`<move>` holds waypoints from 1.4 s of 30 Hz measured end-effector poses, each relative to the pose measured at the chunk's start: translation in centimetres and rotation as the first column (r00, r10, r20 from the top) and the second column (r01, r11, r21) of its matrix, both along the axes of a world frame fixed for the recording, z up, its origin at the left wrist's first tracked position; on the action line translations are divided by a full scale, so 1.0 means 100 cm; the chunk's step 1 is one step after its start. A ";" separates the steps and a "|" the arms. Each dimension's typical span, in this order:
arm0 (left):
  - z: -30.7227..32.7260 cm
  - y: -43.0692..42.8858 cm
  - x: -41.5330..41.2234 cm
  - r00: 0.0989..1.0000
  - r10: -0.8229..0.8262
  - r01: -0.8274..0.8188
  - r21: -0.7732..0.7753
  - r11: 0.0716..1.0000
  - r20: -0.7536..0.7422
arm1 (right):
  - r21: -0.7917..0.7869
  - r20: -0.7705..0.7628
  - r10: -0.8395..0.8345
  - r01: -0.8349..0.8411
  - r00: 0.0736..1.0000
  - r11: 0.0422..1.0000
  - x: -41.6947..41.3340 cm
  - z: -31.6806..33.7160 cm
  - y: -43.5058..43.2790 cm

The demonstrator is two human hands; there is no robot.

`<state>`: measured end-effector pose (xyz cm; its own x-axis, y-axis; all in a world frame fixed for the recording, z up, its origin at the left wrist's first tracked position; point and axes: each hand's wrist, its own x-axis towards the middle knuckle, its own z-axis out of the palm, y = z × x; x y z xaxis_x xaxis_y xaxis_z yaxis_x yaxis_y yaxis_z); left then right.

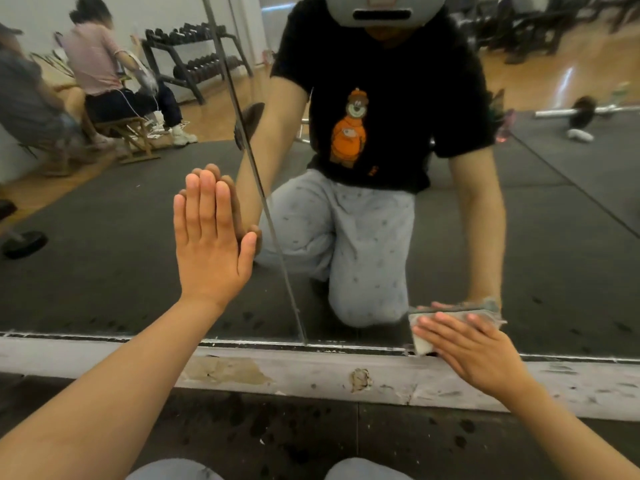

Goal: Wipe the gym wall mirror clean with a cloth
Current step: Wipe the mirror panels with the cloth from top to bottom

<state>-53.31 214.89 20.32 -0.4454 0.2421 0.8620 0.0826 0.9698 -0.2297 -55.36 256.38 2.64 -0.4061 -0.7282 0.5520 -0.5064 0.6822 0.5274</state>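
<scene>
**Head view (the only one).**

**Mirror** (485, 237): wall-mounted, two panes meeting at a slanted seam (273, 230). All places below are given from that seam.

**Risks, as judged**
- The left hand (211, 244), just left of the seam, lies bare on the glass. The palm will likely leave a print that needs another pass.
- The cloth (424, 341), well right of the seam at the mirror's bottom edge, overlaps the chipped ledge (311, 372) that runs under the seam's foot. Grit or flaked paint picked up there could streak the glass on the next stroke.
- A stroke carried toward the seam could snag the cloth on the pane edge.
- Dark spots on the floor mat (311, 438) lie below the seam's foot (wet or merely stained, cannot tell). If wet, a knee could slip.

**Fingers**
- Left hand: fingers (207, 199) straight, together, pointing up, with the thumb angled toward the seam. They lie flat on the glass and hold nothing.
- Right hand (474, 351): fingers (446, 323) straight and slightly spread, laid flat over the cloth and pressing it to the lower glass. They neither curl round it nor pinch it.

**Cloth**: pale and folded, right of the seam, under the right fingers, with its lower corner over the ledge.
</scene>
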 end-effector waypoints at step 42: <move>0.116 0.183 -0.037 0.920 -0.371 0.219 -0.614 0.758 -0.129 | 0.116 0.078 -0.058 0.049 0.995 0.992 0.002 -0.004 0.103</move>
